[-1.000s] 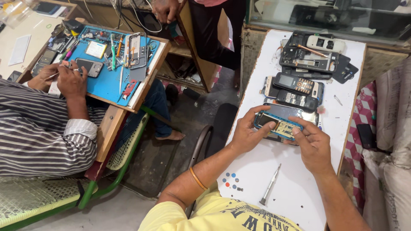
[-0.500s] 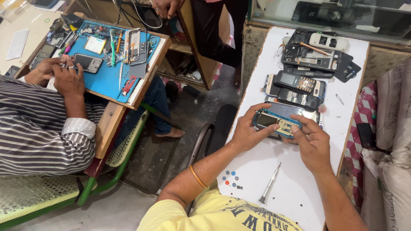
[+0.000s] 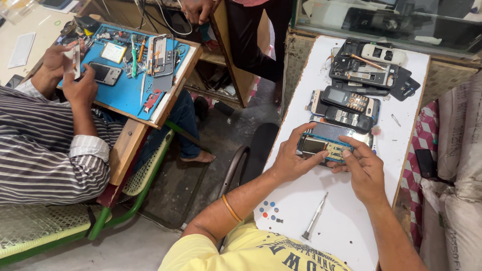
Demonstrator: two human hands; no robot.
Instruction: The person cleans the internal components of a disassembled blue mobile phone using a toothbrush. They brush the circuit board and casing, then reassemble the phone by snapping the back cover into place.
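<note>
Both hands close on an opened mobile phone with its blue circuit board and brass-coloured shield exposed: the left hand pinches its near-left edge between thumb and fingers, while the right hand steadies the right end, fingertips pressing on the board. The phone rests on the white table between the two hands. It looks light and stiff but fragile; its bare board is best held by the outer edges, not the components. Just behind the hands lie several more dismantled dark keypad phones, stacked and touching. Nearer the person than the hands, a slim silver screwdriver lies on the table, with small red and blue round caps to its left. Well to the left, across a bare concrete floor, a person in a striped shirt works at a blue mat strewn with tools. A glass display case stands beyond the table.
</note>
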